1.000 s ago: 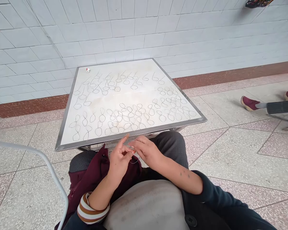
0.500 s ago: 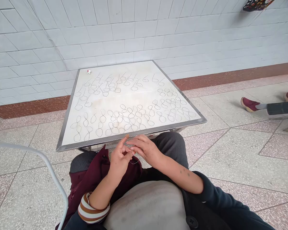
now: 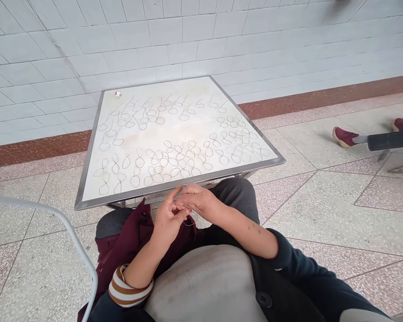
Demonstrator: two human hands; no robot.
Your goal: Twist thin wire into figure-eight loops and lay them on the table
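The left hand [image 3: 166,219] pinches a thin loop [image 3: 190,225] between its thumb and a finger, with one finger sticking up. The right hand [image 3: 203,203] is bent in close from the right and touches the left hand, but its tips are hard to see, so I cannot tell if it grips the loop too. The loop hangs just under the fingers, above the lap and near the counter [image 3: 179,183]. Not much has just changed: both hands are still together and the loop is still held, so it seems the small finger work on it is still going on. On the near part of the counter lie lots of curly loops [image 3: 119,173], many shaped like an eight. On the far left part are loops with long tails [image 3: 143,112]. A little white and red thing [image 3: 117,95] sits in the far left corner. Far to the right is someone's dark red shoe [image 3: 344,137].
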